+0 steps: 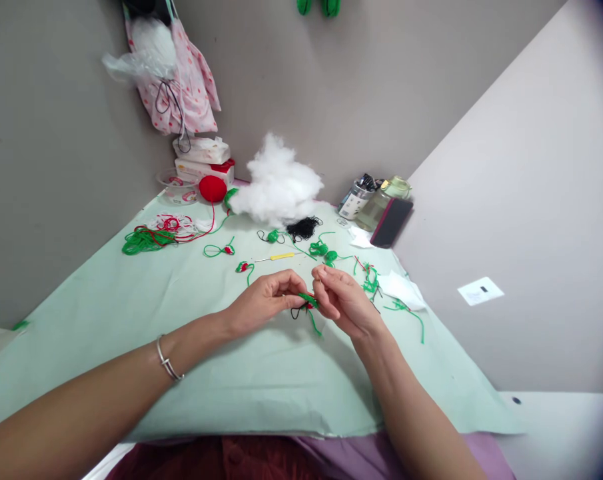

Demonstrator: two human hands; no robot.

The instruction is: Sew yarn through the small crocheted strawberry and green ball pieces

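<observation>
My left hand (pixel 276 300) is closed in a pinch on a small green crocheted piece (pixel 308 300) with some red and black in it. A green yarn tail (pixel 315 324) hangs below the piece, and a black strand loops at its left. Close on the right, my right hand (pixel 344 297) has thumb and forefinger pressed together just above the piece. Something thin seems to be between those fingertips, too small to name. Beyond the hands lies a crochet hook with a yellow handle (pixel 282 256).
White stuffing (pixel 278 187) is heaped at the back beside black yarn (pixel 304 229). Red yarn ball (pixel 212 189), green yarn (pixel 148 241) and small red-green pieces (pixel 242 267) lie left. Green scraps (pixel 370 279), white paper (pixel 402 290), a phone (pixel 392 223) and a bottle (pixel 376 208) are right.
</observation>
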